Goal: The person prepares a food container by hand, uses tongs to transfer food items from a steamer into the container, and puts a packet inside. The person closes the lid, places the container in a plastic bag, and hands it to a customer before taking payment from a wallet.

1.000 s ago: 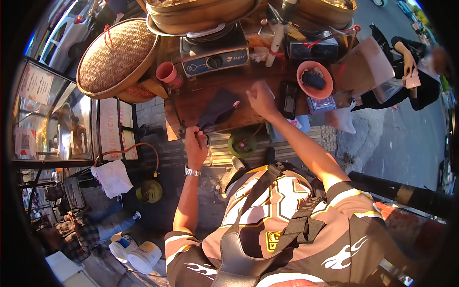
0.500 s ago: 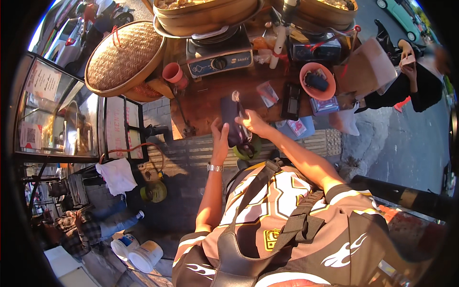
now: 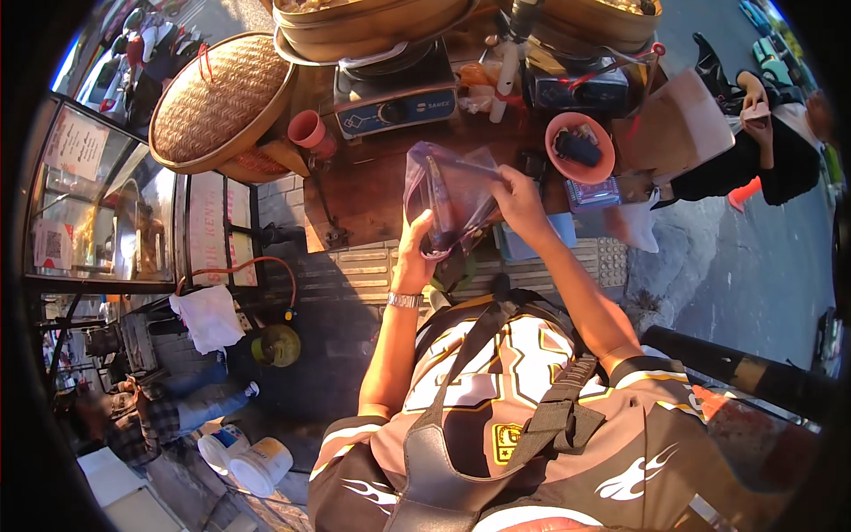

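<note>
A thin, see-through purplish plastic bag is spread between my hands over the near edge of the wooden table. On its lower left side, my left hand is closed round the bag. My right hand pinches its upper right edge and pulls it wide. Whether anything lies inside the bag I cannot tell. Just beyond my right hand stands an orange-pink bowl with a dark bundle in it. A blue box lies below the bowl.
Two bamboo steamers sit at the far side, one over a gas stove. A woven lid and a pink cup stand left. One person sits at right, another at lower left. White buckets stand lower left.
The bag has gone from a narrow, dark fold to a wide sheet. My right hand has moved right and up with its edge, covering the dark phone-like object on the table.
</note>
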Motion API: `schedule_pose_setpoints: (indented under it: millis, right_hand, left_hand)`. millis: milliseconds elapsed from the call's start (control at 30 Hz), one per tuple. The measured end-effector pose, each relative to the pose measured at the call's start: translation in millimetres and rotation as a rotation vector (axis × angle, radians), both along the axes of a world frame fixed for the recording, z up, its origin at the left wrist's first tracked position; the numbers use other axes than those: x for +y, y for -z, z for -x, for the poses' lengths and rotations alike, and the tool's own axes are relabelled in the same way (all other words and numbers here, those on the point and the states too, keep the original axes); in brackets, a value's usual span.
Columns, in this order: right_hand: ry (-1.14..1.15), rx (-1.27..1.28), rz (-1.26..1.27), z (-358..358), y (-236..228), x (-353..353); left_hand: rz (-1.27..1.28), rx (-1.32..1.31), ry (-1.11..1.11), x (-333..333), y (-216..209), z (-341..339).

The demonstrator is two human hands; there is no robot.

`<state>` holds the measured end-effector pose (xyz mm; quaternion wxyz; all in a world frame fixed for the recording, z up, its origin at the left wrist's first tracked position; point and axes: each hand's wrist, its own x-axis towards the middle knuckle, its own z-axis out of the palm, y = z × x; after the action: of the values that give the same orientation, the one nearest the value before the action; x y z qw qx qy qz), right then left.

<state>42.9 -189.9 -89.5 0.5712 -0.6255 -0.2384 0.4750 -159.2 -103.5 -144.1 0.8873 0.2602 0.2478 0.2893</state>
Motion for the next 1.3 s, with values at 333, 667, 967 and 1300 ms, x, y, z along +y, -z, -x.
schedule_pose_setpoints:
  millis: [333, 667, 967, 1300]
  right_hand:
    - [0.028, -0.846, -0.276, 3.0, -10.0, -28.6]
    - [-0.053, -0.828, -0.135, 18.8, -20.2, -28.2]
    - [-0.302, -0.763, -0.249, 30.6, -20.3, -3.6]
    - [-0.070, -0.147, -0.139, -8.2, 65.3, 72.5]
  left_hand:
    - [-0.377, 0.126, 0.061, -15.6, -25.5, -33.9]
    - [-0.505, 0.109, 0.022, -35.3, -16.9, -47.2]
    - [-0.154, 0.075, 0.042, -28.4, 8.0, -9.9]
    - [0.139, 0.006, -0.165, -26.2, 42.1, 48.8]
